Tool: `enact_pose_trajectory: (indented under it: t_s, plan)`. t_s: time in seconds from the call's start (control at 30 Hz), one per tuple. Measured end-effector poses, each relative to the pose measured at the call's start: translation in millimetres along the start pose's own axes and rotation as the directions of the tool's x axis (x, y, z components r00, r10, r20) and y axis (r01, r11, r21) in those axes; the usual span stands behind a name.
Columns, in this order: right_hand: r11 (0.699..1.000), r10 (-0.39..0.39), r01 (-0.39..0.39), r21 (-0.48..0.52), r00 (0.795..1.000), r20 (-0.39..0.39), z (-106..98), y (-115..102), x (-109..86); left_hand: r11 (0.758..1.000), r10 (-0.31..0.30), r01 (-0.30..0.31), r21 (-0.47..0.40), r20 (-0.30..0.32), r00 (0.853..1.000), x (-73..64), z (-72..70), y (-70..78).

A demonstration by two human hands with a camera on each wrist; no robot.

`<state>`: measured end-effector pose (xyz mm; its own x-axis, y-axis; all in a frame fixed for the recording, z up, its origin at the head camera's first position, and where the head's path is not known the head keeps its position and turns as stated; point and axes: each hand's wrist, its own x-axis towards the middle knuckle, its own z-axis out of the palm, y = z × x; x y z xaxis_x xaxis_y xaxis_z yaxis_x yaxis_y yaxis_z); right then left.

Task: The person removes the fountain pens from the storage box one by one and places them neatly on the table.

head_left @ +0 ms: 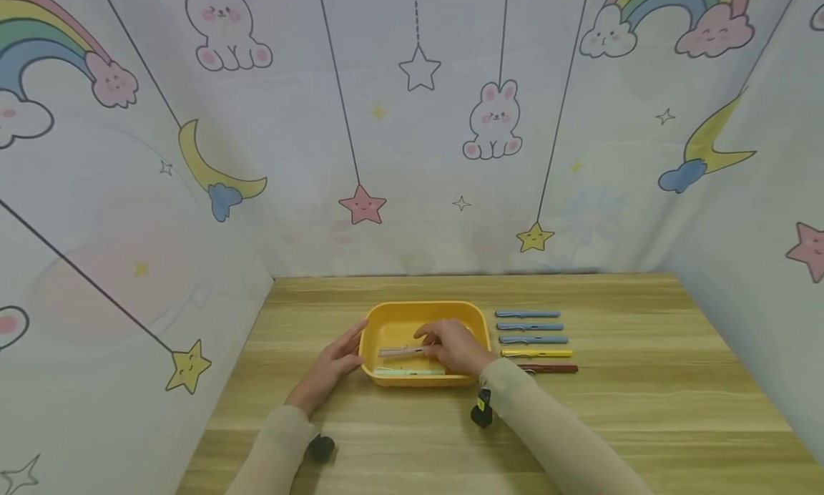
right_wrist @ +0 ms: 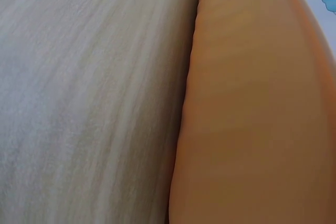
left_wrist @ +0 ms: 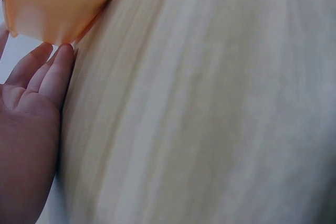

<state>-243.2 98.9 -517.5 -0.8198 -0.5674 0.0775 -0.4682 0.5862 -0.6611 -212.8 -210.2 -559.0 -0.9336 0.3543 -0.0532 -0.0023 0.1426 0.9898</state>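
A yellow plastic tray (head_left: 425,381) stands on the wooden table. My left hand (head_left: 330,366) rests against its left end, the fingers fairly straight; in the left wrist view the fingertips touch the tray's outer wall (left_wrist: 63,3). My right hand (head_left: 455,346) reaches into the tray and pinches one end of a pale pink pen (head_left: 399,352). Along the tray's near wall lies a light green pen (head_left: 408,372). In the right wrist view only the tray's outer side (right_wrist: 252,103) shows, and the right hand's fingers are hidden.
Right of the tray, pens lie in a column: three blue ones, the nearest of these a blue pen (head_left: 534,340), then a yellow pen (head_left: 537,353) and a dark red pen (head_left: 556,368), partly covered by the right wrist. A patterned curtain (head_left: 425,144) surrounds the table (head_left: 412,445).
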Motion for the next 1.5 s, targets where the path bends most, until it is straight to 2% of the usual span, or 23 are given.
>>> enact_pose_trajectory:
  t_s: [0.27,0.43,0.63,0.8,1.03,1.27,1.5]
  plan:
    - [0.993,-0.015,0.018,0.114,1.000,-0.025,-5,0,-2.6,1.000,-0.012,0.012,-0.018,-0.007,1.000,-1.0,1.3,0.7]
    - [0.990,-0.009,0.019,0.138,0.997,-0.070,-7,2,-4.2,1.000,-0.024,0.024,-0.016,-0.022,0.999,-1.2,2.4,2.0]
    - [0.980,0.049,-0.034,0.195,0.996,-0.075,-13,-6,-10.5,1.000,-0.026,0.026,-0.006,-0.021,0.999,-2.0,1.9,1.7]
    - [0.965,0.096,-0.067,0.254,0.990,-0.101,-17,-9,-14.8,1.000,-0.002,0.002,-0.018,0.003,1.000,-0.7,1.2,-1.0]
    - [0.978,0.059,-0.015,0.207,0.976,-0.208,-22,-8,-20.3,1.000,0.018,-0.017,-0.021,0.016,1.000,0.0,0.2,-2.1]
    - [0.988,0.013,0.028,0.153,0.965,-0.261,-28,-2,-27.2,1.000,0.021,-0.021,-0.023,0.017,1.000,-1.6,-0.3,-2.0]
    - [0.989,0.064,-0.021,0.144,0.951,-0.302,-35,3,-33.2,0.999,0.003,-0.003,-0.034,0.002,1.000,-1.4,0.6,-0.5]
